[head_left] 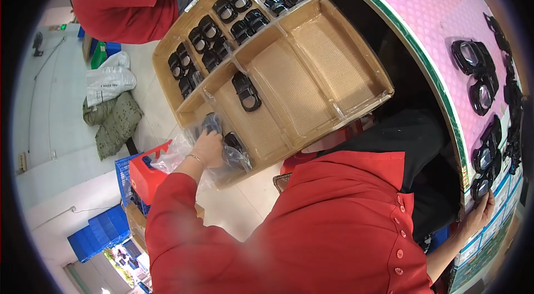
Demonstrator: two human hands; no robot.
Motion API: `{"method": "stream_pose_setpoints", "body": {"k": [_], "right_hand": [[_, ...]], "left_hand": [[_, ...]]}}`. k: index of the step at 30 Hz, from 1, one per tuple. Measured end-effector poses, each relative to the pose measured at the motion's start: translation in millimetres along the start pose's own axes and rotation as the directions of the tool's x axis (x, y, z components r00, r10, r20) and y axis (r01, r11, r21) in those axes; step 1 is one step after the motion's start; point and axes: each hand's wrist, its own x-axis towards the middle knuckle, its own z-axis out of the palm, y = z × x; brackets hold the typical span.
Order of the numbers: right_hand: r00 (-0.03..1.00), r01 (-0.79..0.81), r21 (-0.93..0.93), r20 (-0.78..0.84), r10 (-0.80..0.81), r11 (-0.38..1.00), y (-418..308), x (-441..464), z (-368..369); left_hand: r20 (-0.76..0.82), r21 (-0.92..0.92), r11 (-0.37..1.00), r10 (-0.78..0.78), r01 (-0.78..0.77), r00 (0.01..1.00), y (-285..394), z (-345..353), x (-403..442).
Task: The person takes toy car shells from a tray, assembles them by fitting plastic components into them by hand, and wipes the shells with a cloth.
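My left hand (208,148) reaches into a near corner compartment of a cardboard box (356,106). Its fingers are closed round a dark toy car body (211,123), amid clear plastic wrap (236,160). Another black car body (232,141) lies beside that hand, partly under the plastic. One more black car body (246,91) rests alone in the neighbouring compartment. At the table's edge on the right, my right hand (478,216) has its fingertips closed on the end of a black toy car body (480,187); part of its grip is hidden.
Several black car bodies (242,31) sit in the box's far row. More black pieces (474,74) lie on the pink-covered table (414,2). A person in a red shirt (125,2) sits beyond the box. A red bin (146,177) and bags (111,85) stand left.
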Motion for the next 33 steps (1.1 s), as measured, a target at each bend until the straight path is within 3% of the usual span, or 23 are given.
{"method": "stream_pose_setpoints", "body": {"k": [1,3,5,6,7,8,9,10,13,17,19,20,22,23,25,26,27,28,31,33], "right_hand": [[1.000,0.011,-0.014,-0.003,-0.012,1.000,-2.0,-0.8,1.5],[1.000,0.024,-0.025,-0.008,-0.024,0.999,0.1,-0.7,0.1],[1.000,0.025,0.010,0.001,-0.025,1.000,7.0,2.1,-3.0],[1.000,0.025,0.011,-0.004,-0.025,1.000,4.7,0.5,-2.3],[1.000,0.015,0.004,-0.010,-0.015,1.000,1.3,-1.2,-0.3],[1.000,0.006,-0.004,-0.015,-0.006,1.000,-1.2,-2.3,1.4],[1.000,0.008,-0.004,-0.019,-0.008,1.000,-1.2,-2.1,1.8],[1.000,0.021,-0.010,-0.010,-0.021,1.000,-0.2,-1.3,1.1],[0.999,0.033,-0.012,0.010,-0.033,0.999,6.5,3.2,-4.3],[0.998,0.058,-0.044,0.020,-0.057,0.997,11.5,7.2,-8.1],[0.998,0.056,-0.054,0.003,-0.056,0.997,6.9,5.6,-4.7],[0.999,0.052,-0.062,-0.008,-0.052,0.997,5.4,4.4,-3.4],[0.997,0.076,-0.090,0.001,-0.077,0.993,9.3,6.9,-6.2],[0.995,0.102,-0.113,0.012,-0.102,0.988,11.2,8.5,-8.0],[0.996,0.091,-0.101,0.010,-0.090,0.991,11.7,8.9,-8.5],[0.997,0.080,-0.083,0.006,-0.079,0.993,12.2,9.5,-8.0],[0.996,0.085,-0.070,-0.007,-0.086,0.994,14.0,10.1,-8.5],[0.996,0.094,-0.091,0.011,-0.094,0.991,16.8,10.3,-9.4],[0.984,0.180,-0.175,0.049,-0.174,0.968,34.3,16.7,-16.2],[0.981,0.195,-0.146,0.044,-0.190,0.970,40.5,15.5,-14.2]], "left_hand": [[0.056,-0.069,0.998,0.017,-0.013,0.998,-0.6,4.7,0.5],[0.002,-0.132,0.991,-0.010,0.010,1.000,-9.0,20.9,10.4],[0.248,-0.339,0.940,0.040,0.048,0.968,-26.4,32.9,29.3],[0.087,-0.253,0.951,0.205,-0.177,0.975,-30.2,23.0,27.8],[0.084,-0.249,0.952,0.206,-0.179,0.975,-27.9,14.7,27.5],[0.125,-0.297,0.951,-0.055,0.090,0.991,-23.0,6.4,27.0],[0.178,-0.332,0.876,-0.306,0.350,0.935,-17.9,-4.0,25.7],[0.188,-0.267,0.865,-0.385,0.424,0.903,-16.8,-5.0,27.3],[0.192,-0.216,0.842,-0.460,0.495,0.867,-27.3,10.4,42.8],[0.195,-0.122,0.877,-0.439,0.465,0.877,-29.8,18.3,61.1],[-0.139,0.141,0.938,-0.299,0.318,0.944,-26.0,25.3,60.1],[-0.139,0.141,0.938,-0.297,0.315,0.945,-26.5,28.4,57.9],[-0.471,0.355,0.915,-0.001,0.190,0.882,-28.6,35.1,52.8],[-0.470,0.354,0.916,0.001,0.187,0.883,-28.1,37.2,52.1],[-0.287,0.030,0.977,-0.194,0.211,0.938,-28.8,35.8,53.3],[-0.296,0.031,0.976,-0.195,0.214,0.935,-28.7,33.5,55.5],[-0.193,-0.254,0.907,-0.388,0.336,0.901,-29.1,29.7,59.4],[-0.052,-0.506,0.743,-0.535,0.439,0.843,-33.8,24.2,65.5],[-0.084,-0.509,0.710,-0.603,0.486,0.793,-48.3,42.1,87.6],[-0.074,-0.387,0.808,-0.508,0.445,0.858,-51.2,27.0,86.0]]}}
